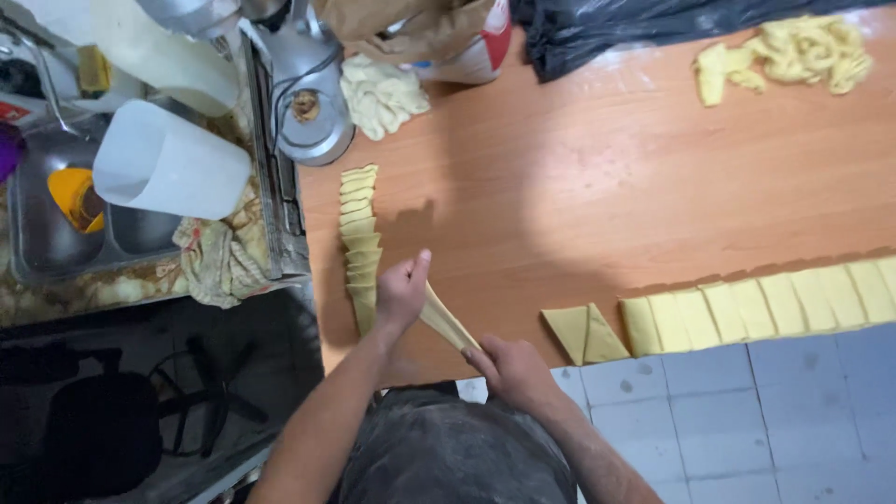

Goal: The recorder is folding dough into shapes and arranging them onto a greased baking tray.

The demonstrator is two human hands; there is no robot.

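My left hand and my right hand hold the two ends of one long yellow dough triangle, stretched between them above the near edge of the wooden table. Just left of my left hand lies a column of several stretched dough pieces, overlapping each other. To the right of my right hand lie two cut dough triangles, then a row of cut dough strips running to the right edge.
A pile of dough scraps lies at the far right, a pale dough lump near a metal machine. White plastic jugs rest over a sink at left. Grey floor tiles show below.
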